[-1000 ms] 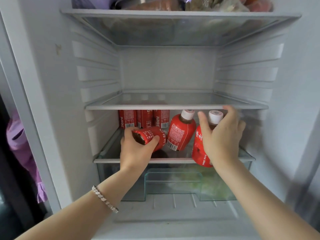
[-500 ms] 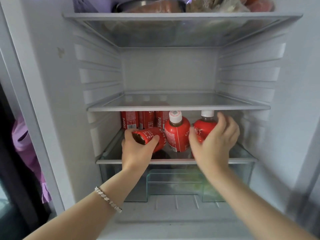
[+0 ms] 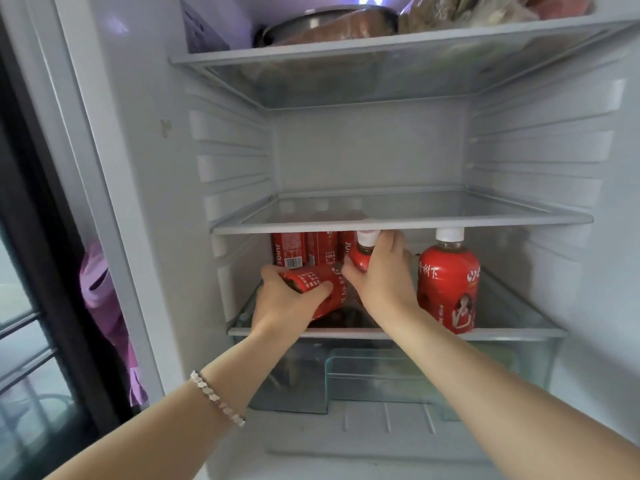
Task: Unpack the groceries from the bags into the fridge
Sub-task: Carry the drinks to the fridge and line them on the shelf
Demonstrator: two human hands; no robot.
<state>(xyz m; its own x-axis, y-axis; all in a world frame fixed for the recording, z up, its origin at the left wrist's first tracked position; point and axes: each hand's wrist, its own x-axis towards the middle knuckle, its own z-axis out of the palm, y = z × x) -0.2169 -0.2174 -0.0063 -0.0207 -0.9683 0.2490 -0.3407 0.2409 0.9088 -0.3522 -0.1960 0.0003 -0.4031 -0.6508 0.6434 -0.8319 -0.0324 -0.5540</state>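
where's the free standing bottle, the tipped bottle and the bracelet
standing bottle (image 3: 448,282), head view, on its red label
tipped bottle (image 3: 313,279), head view, on its red side
bracelet (image 3: 216,398), head view, on its links

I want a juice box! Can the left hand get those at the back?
Probably not yet: the left hand grips a sideways bottle, which sits right in front of the juice cartons.

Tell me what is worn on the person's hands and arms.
The left hand and right hand wear no gloves, and no sleeves show on either arm. A slim silver bracelet of small faceted links circles the left wrist. The right wrist is bare.
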